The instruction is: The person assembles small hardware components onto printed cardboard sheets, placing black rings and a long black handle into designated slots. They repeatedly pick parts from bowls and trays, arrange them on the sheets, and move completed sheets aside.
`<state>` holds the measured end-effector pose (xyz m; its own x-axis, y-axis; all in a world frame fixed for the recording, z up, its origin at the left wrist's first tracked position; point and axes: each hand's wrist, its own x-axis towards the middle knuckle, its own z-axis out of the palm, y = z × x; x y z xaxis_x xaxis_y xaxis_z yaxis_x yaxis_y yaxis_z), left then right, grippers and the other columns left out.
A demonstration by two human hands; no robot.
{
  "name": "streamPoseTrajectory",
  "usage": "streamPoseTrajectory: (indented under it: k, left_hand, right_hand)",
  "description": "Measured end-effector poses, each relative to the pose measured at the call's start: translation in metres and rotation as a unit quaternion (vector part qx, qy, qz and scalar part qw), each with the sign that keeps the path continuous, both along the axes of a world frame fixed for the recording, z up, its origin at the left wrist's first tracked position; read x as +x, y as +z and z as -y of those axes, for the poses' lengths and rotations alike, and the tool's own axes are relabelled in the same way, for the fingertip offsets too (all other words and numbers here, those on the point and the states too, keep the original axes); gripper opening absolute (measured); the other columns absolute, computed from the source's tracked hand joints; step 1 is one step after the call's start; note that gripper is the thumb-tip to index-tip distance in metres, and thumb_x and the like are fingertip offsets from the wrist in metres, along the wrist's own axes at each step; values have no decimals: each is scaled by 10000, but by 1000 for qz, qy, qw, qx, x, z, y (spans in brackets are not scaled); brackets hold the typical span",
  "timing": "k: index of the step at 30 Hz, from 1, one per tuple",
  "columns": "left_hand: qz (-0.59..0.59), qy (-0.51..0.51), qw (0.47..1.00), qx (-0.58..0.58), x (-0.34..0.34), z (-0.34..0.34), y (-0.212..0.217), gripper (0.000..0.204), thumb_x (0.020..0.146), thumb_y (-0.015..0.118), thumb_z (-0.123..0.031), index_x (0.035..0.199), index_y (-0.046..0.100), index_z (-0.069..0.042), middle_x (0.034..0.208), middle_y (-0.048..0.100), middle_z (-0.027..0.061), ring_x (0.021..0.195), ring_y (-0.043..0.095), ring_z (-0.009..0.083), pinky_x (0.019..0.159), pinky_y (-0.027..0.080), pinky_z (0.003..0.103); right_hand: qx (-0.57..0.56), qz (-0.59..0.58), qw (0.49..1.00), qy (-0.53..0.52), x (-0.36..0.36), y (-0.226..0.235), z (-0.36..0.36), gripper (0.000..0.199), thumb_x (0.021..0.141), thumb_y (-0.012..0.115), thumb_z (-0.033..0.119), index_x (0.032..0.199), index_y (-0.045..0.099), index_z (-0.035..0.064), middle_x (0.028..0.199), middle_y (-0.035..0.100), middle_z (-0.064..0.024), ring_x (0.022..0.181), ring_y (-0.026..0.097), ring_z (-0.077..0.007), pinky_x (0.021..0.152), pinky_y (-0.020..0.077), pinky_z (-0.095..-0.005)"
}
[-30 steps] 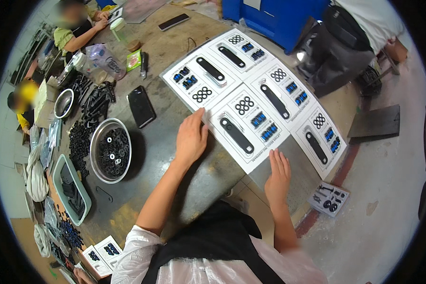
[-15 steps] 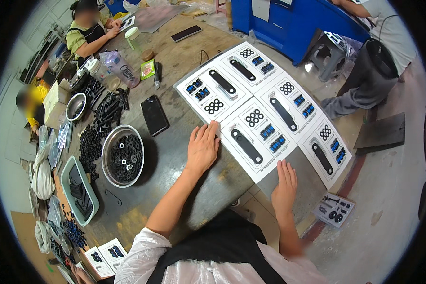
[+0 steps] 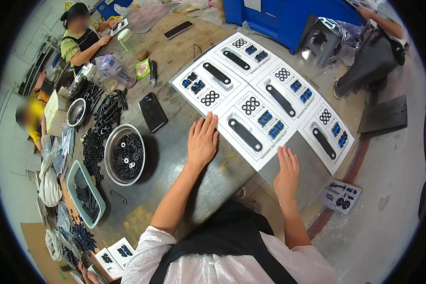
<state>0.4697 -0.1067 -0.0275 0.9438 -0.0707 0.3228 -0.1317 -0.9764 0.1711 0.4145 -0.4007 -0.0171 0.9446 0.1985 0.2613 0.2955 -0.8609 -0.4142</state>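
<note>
Several white printed cards point(image 3: 251, 98) lie edge to edge on a thin grey board point(image 3: 304, 156). Each carries a black slotted bar point(image 3: 280, 101), a cluster of black rings point(image 3: 250, 105) and small blue-and-black parts point(image 3: 276, 129). Clear plastic edges show round some bars. My left hand point(image 3: 203, 140) rests flat at the near left edge of the cards, fingers stretched out and holding nothing. At the near side, my right hand point(image 3: 287, 174) lies along the grey board with straight fingers, its tips close to a card's lower edge. Its palm side is hidden.
Left on the table stand a metal bowl point(image 3: 124, 182) of black rings, a green tray point(image 3: 99, 218) of black parts and a phone point(image 3: 152, 112). Loose black parts point(image 3: 110, 110) are heaped beyond. A person point(image 3: 83, 35) sits at the far left; a grey stool point(image 3: 323, 42) stands right.
The view has shifted slightly; both hands keep nearly the same places by the cards. The person at the far right has moved, and the far-left person's hands have shifted with a card.
</note>
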Motion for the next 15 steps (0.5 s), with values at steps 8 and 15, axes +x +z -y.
streamPoseTrajectory:
  k: [8,15]
  left_hand:
    - [32,-27,999,-16,3,1,-2,464,961,581,-180,1409,526,-75,1469,514,112,1261,523,339,1089,389,457]
    - [39,-19,999,-11,0,-1,-4,443,980,542,-164,1410,520,-61,1466,512,120,1255,517,347,1089,387,469]
  right_hand:
    - [18,20,1000,-14,-2,-4,2,595,833,459,-122,1408,520,18,1450,527,-152,1375,447,-331,1185,303,-486]
    - [-4,25,1000,-12,-3,-7,1,588,846,490,-106,1418,516,29,1469,517,-142,1381,444,-316,1182,311,-474]
